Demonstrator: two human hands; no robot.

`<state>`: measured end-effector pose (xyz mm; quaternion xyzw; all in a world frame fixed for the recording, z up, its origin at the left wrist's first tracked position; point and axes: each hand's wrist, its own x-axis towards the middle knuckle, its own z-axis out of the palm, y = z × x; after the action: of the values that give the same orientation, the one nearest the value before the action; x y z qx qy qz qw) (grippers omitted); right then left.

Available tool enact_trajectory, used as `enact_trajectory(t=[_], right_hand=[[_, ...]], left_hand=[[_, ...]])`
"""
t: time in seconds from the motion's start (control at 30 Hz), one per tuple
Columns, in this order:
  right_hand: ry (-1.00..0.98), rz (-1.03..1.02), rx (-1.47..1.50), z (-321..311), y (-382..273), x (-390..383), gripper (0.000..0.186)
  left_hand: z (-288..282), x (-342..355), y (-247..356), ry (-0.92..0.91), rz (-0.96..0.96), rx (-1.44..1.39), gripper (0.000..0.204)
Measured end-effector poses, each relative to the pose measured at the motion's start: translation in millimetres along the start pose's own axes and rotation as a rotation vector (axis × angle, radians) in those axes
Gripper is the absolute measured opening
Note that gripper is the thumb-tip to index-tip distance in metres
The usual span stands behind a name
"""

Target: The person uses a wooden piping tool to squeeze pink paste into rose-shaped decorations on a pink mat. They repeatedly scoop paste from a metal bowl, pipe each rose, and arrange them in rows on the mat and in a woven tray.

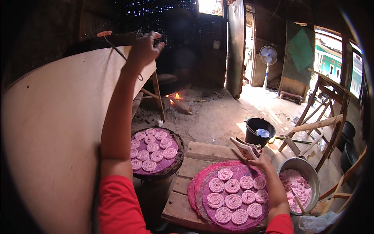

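Observation:
My left hand point(144, 50) is raised beside the top corner of a large pale wooden board point(54, 97). Its fingers are apart, with nothing visible between them. My right hand point(262, 159) grips a flat wooden tool point(245, 148) whose exact kind I cannot make out. Just below that hand, pink spiral-shaped dough rounds point(233, 201) lie on a round magenta mat point(200, 179). The mat rests on a low plank bench point(183, 204). More pink spirals point(152, 147) cover a second round tray point(180, 156) to the left.
A metal pot of pink dough point(295, 183) stands at the right, a stick handle poking out. Beyond the bench is a black bucket point(251, 134). A wood fire point(175, 97) burns under a dark pot point(165, 82). A wooden frame point(325, 117) and a fan point(267, 66) stand farther off.

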<state>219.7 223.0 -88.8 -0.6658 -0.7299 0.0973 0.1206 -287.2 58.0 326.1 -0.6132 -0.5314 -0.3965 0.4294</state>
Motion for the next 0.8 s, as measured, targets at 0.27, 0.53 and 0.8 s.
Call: enact_trajectory(t=[0.27, 0.53, 0.8], right_hand=[[0.012, -0.13, -0.052, 11, 36, 15, 0.064], [0.159, -0.166, 0.003, -32, 41, -37, 0.063], [0.244, -0.223, 0.169, -66, 81, -90, 0.054]], left_hand=[[63, -73, 66, -0.247, -0.158, -0.473, 0.028], [84, -77, 65, -0.129, 0.071, -0.058, 0.032], [7, 31, -101, -0.148, -0.206, 1.195, 0.031]])
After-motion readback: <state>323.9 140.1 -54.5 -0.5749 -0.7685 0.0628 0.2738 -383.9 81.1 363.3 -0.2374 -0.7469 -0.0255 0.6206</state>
